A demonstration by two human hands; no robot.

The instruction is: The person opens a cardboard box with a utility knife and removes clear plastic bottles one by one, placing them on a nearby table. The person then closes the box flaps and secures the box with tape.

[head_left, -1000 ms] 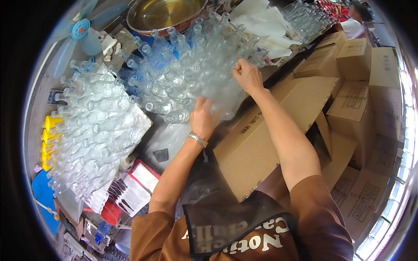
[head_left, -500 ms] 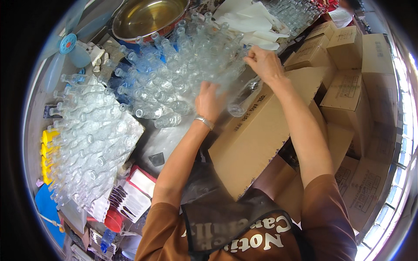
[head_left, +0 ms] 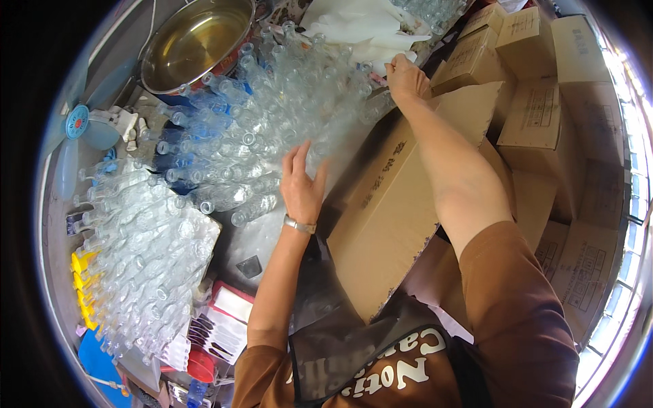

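Observation:
Clear glass bottles (head_left: 253, 139) stand and lean closely together on the far side of the work surface. My left hand (head_left: 303, 192) hovers at their near right edge, fingers spread and slightly blurred, with nothing in it. Farther off, my right hand (head_left: 409, 79) is beyond the far end of an open cardboard carton (head_left: 384, 228). Its fingers are curled closed, and whatever they may hold is hidden. The carton slants in front of me, its long side turned up and its inside mostly out of sight.
More clear bottles (head_left: 149, 255) fill the left side. A wide metal basin (head_left: 197, 46) of yellowish liquid stands at the back, near a blue fan (head_left: 77, 122). White sheets (head_left: 364, 27) lie behind the bottles. Stacked cartons (head_left: 534, 112) crowd the right, and a red cup (head_left: 201, 365) is lower left.
A clear bottle seen between my hands over the carton no longer shows there. My left hand has drawn back toward me and spread its fingers. The view has shifted.

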